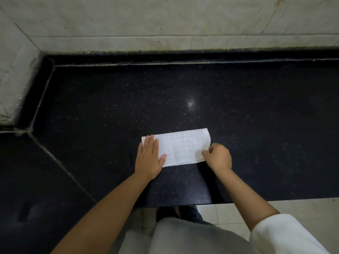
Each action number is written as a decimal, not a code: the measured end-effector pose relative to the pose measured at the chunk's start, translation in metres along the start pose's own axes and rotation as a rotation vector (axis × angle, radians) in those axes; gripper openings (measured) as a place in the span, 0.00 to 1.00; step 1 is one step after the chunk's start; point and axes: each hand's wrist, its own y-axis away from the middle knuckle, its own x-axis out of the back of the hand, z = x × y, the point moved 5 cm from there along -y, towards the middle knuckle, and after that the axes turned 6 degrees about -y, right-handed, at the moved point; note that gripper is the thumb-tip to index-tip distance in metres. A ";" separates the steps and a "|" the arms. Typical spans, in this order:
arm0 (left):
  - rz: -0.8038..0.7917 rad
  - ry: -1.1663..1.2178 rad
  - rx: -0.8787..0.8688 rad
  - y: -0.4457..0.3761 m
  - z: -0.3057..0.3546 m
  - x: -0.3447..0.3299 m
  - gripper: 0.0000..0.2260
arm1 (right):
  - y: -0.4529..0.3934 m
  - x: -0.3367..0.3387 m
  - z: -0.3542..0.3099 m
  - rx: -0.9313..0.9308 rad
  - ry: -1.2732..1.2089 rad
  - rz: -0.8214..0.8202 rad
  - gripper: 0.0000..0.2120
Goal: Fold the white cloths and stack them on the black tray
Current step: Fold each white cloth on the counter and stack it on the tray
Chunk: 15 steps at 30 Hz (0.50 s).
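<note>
A white cloth point(180, 146) with a faint grid pattern lies folded into a long strip on the black stone counter point(183, 99). My left hand point(149, 158) presses flat on the strip's left end, fingers straight. My right hand point(218, 156) has its fingers curled and pinches the strip's near right corner. No black tray is in view.
The counter meets a pale tiled wall point(165, 21) at the back and a tiled corner block point(16, 74) at the left. Its front edge runs just below my wrists, with light floor tiles point(302, 208) beyond. A seam crosses the counter diagonally at the left.
</note>
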 end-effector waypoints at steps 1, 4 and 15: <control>0.005 0.022 -0.008 0.000 -0.001 0.000 0.41 | 0.003 0.002 -0.010 0.044 -0.093 0.026 0.12; 0.062 0.172 0.023 0.007 -0.010 0.005 0.42 | 0.024 0.004 -0.055 0.230 -0.256 0.080 0.12; 0.208 0.401 0.253 0.074 -0.102 -0.003 0.39 | 0.074 -0.127 -0.110 0.814 0.067 -0.203 0.10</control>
